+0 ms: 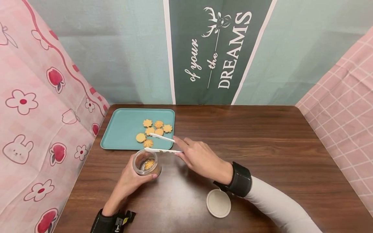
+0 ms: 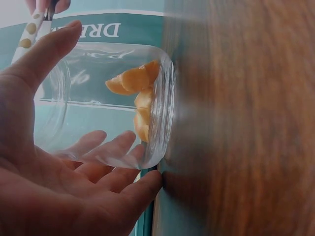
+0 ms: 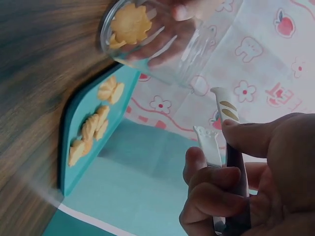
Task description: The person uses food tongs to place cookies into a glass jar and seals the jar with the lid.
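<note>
Grips the jar with the left hand near the tray's six o'clock: likely stiff, slick, best held mid-wall. Pinch rims of light, likely crumbly cookies toward the tray's three o'clock. Holds parted, empty tongs at the jar's one o'clock with the right hand. Looks clear in the jar, perhaps glass under the blur; golden, often scalloped, in the cookies.

Seven cookies on one tray, perhaps three in one jar; one pair of tongs, one lid
</note>
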### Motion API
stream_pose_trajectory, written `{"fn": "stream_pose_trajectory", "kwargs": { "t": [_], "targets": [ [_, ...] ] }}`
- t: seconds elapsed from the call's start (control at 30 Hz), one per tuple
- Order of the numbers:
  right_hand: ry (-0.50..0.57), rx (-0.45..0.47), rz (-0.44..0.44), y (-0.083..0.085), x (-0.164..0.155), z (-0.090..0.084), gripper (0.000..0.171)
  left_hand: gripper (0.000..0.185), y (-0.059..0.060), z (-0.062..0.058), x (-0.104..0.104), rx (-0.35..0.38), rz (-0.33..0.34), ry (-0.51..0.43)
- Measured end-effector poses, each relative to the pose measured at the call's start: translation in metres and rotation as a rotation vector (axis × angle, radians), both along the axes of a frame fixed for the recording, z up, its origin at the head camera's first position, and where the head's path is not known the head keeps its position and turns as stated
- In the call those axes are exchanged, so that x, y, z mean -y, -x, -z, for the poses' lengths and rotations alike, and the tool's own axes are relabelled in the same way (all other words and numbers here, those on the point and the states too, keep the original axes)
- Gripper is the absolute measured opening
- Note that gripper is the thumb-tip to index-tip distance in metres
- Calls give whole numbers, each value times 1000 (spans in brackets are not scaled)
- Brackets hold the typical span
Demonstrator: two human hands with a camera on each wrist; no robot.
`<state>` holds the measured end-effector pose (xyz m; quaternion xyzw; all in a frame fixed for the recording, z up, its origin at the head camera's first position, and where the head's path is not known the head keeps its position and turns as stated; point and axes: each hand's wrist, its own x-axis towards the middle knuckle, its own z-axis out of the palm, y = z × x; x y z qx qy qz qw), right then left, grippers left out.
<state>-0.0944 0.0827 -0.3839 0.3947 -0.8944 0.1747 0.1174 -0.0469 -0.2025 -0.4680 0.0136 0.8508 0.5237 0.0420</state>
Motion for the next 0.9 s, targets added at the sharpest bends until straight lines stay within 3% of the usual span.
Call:
{"fn": "stream_pose_trajectory", "kwargs": {
  "t": [0.53, 0.9],
  "targets": [
    [-49, 51, 60, 22, 3, 15, 48, 96, -1, 0, -1, -29, 4, -16],
    [-69, 80, 58, 29, 9, 26, 41, 98, -1, 1, 0, -17, 5, -15]
  ]
}}
